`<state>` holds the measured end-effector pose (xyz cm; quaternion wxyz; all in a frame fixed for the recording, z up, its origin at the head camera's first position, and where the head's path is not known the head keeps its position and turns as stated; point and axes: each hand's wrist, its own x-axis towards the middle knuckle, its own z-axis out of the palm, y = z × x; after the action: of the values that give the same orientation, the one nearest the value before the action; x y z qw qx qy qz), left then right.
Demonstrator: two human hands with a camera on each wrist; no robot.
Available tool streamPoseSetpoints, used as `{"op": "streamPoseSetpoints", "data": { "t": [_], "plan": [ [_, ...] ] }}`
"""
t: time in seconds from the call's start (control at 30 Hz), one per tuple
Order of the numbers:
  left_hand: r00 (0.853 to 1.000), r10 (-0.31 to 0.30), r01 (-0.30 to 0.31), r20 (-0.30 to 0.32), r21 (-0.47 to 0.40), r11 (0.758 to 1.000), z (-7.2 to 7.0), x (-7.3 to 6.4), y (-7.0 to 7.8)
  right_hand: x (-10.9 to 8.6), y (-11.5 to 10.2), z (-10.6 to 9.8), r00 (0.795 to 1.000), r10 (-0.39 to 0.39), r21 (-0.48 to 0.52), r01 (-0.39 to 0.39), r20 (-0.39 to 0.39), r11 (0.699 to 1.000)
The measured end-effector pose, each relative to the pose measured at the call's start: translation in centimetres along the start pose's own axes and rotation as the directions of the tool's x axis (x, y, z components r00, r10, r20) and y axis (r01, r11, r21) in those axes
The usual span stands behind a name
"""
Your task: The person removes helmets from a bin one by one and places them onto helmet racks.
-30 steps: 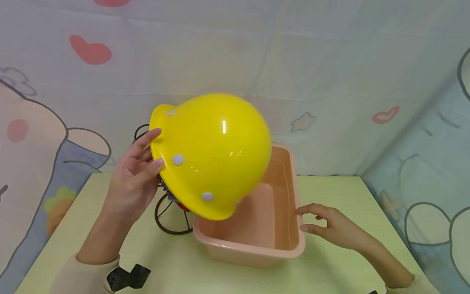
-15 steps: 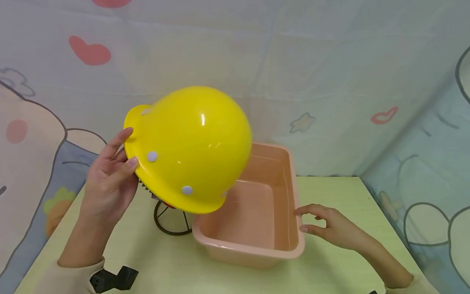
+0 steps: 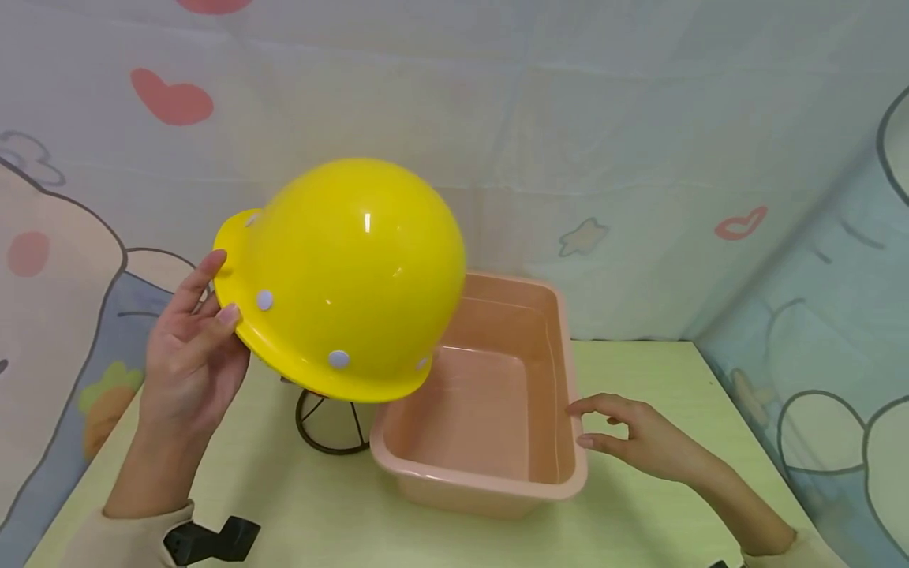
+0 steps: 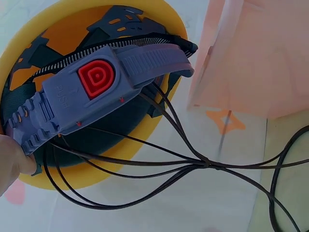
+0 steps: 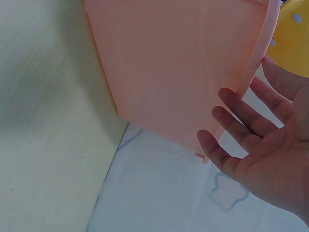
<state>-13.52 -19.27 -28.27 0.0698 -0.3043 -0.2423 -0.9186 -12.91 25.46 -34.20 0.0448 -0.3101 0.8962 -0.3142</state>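
Observation:
A yellow hard hat [image 3: 355,268] is held up tilted by my left hand [image 3: 195,347], its thumb on the outside of the brim and fingers behind it. The left wrist view looks into the hat, where a grey headband strap [image 4: 63,99] carries a red push button [image 4: 96,79]. Below and behind the hat is a dark wire stand [image 3: 305,434] with a round base, mostly covered in the head view. My right hand [image 3: 639,438] touches the right rim of a pink plastic basin [image 3: 490,481] with loosely extended fingers. Nothing lies inside the visible part of the basin.
The basin stands on a pale yellow-green table [image 3: 639,371], right of the wire stand. A printed cloth backdrop [image 3: 639,142] with hearts and cartoon figures hangs behind the table and along both sides.
My left hand has carried the hard hat leftward and slightly up, uncovering more of the basin's inside. The hat has tipped a little more upright. My right hand stays at the basin rim.

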Motion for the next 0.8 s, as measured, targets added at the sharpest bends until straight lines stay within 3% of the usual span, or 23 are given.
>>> {"op": "streamPoseSetpoints", "data": {
  "t": [0.43,0.8],
  "plan": [
    [0.996,0.021,-0.029,-0.091,-0.079,0.996,-1.4,-0.7,0.4,0.1,0.3,0.0,0.999,0.035,0.001,-0.035,0.014,0.999],
    [0.996,0.009,-0.019,-0.086,-0.114,0.993,-2.5,-1.2,0.4,0.1,0.0,-0.1,1.000,0.019,0.012,-0.019,0.007,1.000]
  ]
}}
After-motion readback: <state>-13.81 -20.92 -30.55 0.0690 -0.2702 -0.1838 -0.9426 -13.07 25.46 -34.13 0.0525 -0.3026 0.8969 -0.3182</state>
